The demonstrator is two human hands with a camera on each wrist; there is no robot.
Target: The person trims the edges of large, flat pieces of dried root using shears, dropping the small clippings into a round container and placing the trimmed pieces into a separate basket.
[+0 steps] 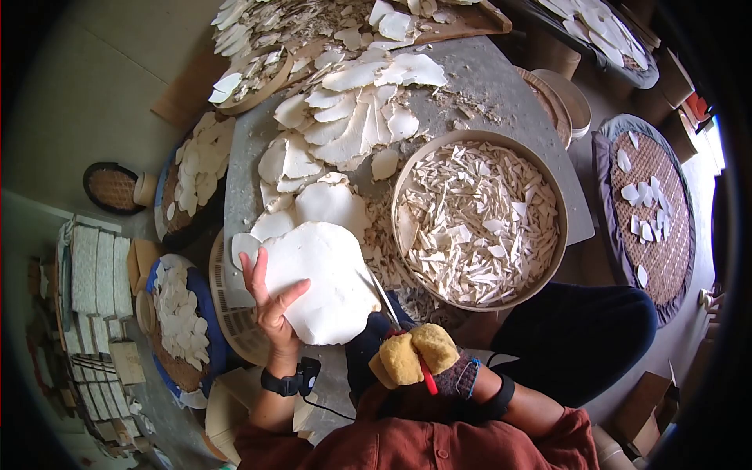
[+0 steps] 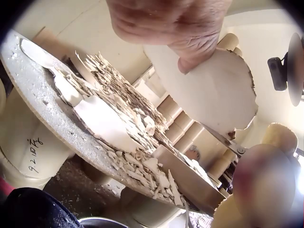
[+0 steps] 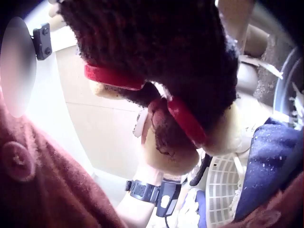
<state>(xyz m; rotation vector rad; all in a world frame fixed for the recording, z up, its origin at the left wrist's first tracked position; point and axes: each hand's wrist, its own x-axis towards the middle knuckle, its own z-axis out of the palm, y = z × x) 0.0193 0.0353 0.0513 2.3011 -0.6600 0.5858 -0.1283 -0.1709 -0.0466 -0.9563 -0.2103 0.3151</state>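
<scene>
In the head view my left hand [image 1: 276, 310] holds a large flat white sheet [image 1: 333, 274] by its left side, thumb over its face. The sheet has an uneven, brownish-edged outline. My right hand [image 1: 456, 379], in a dark knitted glove [image 3: 152, 42], grips scissors with red handles [image 3: 187, 122]. Yellow sponge pads [image 1: 407, 356] wrap the fingers around those handles. The scissor blades [image 1: 382, 294] lie along the sheet's right edge; in the left wrist view they meet its lower corner. A pile of similar white sheets [image 1: 352, 117] lies beyond my left hand.
A round tub [image 1: 479, 136] full of white slivers stands at the right of the grey table [image 1: 478, 86]. Crumbs and scraps litter the tabletop. Round woven trays [image 1: 666, 270] with white pieces stand on both sides. A plastic basket [image 1: 227, 313] is by my left arm.
</scene>
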